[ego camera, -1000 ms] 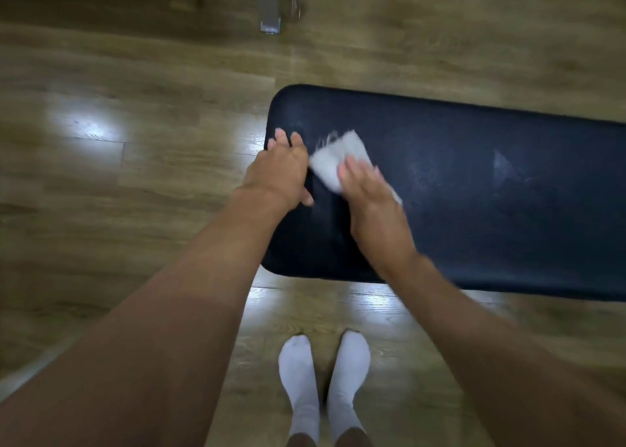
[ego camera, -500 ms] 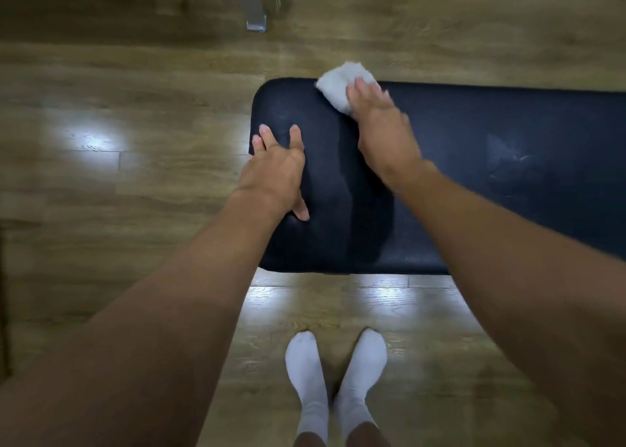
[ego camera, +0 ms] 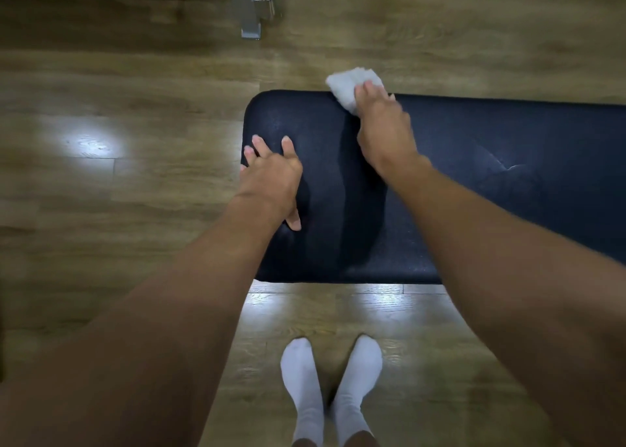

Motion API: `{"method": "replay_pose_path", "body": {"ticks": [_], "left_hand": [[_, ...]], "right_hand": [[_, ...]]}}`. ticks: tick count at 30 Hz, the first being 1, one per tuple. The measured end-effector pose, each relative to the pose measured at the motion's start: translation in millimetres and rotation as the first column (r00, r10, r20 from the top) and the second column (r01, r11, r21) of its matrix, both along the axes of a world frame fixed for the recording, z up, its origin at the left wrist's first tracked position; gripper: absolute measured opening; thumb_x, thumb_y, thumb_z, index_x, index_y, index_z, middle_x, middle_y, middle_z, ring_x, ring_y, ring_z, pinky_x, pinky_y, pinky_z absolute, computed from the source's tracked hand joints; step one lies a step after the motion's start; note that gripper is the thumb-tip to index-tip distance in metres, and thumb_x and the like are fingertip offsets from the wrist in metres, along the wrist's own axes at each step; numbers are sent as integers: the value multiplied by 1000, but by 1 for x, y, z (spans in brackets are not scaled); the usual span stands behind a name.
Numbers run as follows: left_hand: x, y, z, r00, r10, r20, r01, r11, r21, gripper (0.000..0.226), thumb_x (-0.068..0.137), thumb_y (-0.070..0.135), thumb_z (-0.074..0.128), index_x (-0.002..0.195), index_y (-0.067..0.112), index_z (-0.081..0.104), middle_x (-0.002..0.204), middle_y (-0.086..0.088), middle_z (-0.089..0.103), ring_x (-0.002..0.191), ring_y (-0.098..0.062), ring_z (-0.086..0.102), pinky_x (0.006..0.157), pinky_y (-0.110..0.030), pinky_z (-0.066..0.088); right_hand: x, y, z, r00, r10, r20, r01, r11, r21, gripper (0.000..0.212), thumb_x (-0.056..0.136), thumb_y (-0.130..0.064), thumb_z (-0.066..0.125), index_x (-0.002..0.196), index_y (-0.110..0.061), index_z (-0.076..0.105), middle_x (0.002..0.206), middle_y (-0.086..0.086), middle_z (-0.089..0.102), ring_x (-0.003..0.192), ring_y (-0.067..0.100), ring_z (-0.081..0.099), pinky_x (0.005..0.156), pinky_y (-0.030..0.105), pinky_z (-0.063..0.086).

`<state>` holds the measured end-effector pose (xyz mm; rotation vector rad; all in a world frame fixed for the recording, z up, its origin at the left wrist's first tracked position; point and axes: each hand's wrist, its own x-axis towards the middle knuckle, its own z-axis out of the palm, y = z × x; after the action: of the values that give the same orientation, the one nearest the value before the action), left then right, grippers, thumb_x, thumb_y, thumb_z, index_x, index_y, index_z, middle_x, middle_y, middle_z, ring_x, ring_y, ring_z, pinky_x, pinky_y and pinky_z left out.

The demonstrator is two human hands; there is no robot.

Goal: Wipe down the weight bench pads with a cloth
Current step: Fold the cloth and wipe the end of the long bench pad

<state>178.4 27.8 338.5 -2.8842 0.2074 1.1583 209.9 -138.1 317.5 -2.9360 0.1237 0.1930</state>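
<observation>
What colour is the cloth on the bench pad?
White; the cloth shows best in the head view.

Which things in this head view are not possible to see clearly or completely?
- Bench pad: its right part is cut off by the picture's edge; its legs are hidden beneath it.
- Cloth: partly covered by the right hand, so the grip is unclear.
- Left hand: palm faces down, contact unseen.
- Metal post: cut off at the top edge.

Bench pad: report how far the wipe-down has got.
Done: only the bench pad's left end shows a darker wiped-looking streak. In hand: right hand presses the white cloth at the far edge; left hand braces the pad. Left: the stretch rightward, creases included.
</observation>
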Motion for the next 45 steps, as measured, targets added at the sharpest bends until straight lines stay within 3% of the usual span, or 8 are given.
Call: {"method": "replay_pose_path", "body": {"ticks": [6, 10, 19, 24, 29, 33, 38, 45], "left_hand": [[-5, -1, 16, 1000, -16, 0, 16, 999, -28, 140, 57, 33, 92, 151, 3, -7, 152, -36, -12, 144, -46, -3, 117, -48, 16], [-1, -22, 23, 992, -81, 92, 98, 976, -195, 119, 69, 33, 85, 152, 2, 6, 159, -20, -9, 148, -34, -3, 116, -49, 21], [4, -48, 14, 997, -70, 16, 71, 995, -66, 131, 63, 26, 89, 152, 8, -5, 156, -28, -8, 146, -41, 3, 112, -54, 23], [3, -56, 18, 997, -73, -27, 72, 997, -31, 130, 65, 21, 88, 151, 3, -8, 153, -34, -11, 145, -45, -2, 114, -57, 20], [3, -63, 17, 997, -71, -36, 72, 997, 15, 128, 67, 19, 87, 151, 0, -8, 152, -37, -9, 144, -48, -1, 113, -60, 20], [5, -62, 15, 995, -91, -38, 92, 995, 27, 128, 67, 20, 87, 150, 1, -8, 152, -37, -9, 144, -48, -1, 112, -60, 22], [7, -61, 16, 995, -94, -31, 96, 995, 39, 132, 63, 25, 89, 151, 4, -7, 154, -33, -8, 144, -46, 2, 112, -57, 25], [3, -64, 22, 996, -75, -43, 76, 996, 44, 129, 66, 22, 87, 151, 3, -8, 154, -34, -9, 144, -46, -1, 113, -58, 22]], "right_hand": [[-134, -17, -5, 993, 115, 25, -116, 992, 41, 58, 84, 12, 40, 141, -3, 40, 148, 13, 40, 138, 29, 35, 116, 42, 28], [-238, -28, 9, 975, 209, -76, -205, 977, 59, 75, 69, 27, 50, 138, -1, 44, 146, 14, 43, 137, 29, 38, 112, 46, 34], [-3, -35, 1, 996, -75, -38, 74, 997, -21, 54, 84, 10, 43, 135, -5, 39, 143, 11, 39, 122, 32, 43, 99, 44, 40], [-128, -51, -6, 996, 80, -27, -79, 996, 30, 63, 86, 12, 38, 146, -6, 28, 154, 11, 30, 143, 27, 24, 120, 40, 17], [-244, -60, 2, 976, 208, -61, -200, 973, 119, 80, 67, 28, 45, 140, -4, 42, 147, 10, 42, 140, 25, 34, 114, 44, 28], [-149, -71, 4, 981, 174, -81, -172, 985, 32, 64, 77, 9, 27, 138, -3, 45, 143, 13, 47, 131, 31, 46, 110, 45, 37], [-20, -69, 1, 997, -22, -69, 22, 1000, -3, 61, 86, 10, 38, 144, -9, 30, 152, 6, 30, 135, 27, 34, 108, 40, 31], [-245, -79, 11, 985, 113, -127, -103, 991, 85, 72, 74, 14, 21, 141, -4, 40, 149, 11, 38, 139, 28, 34, 119, 39, 18]]}}
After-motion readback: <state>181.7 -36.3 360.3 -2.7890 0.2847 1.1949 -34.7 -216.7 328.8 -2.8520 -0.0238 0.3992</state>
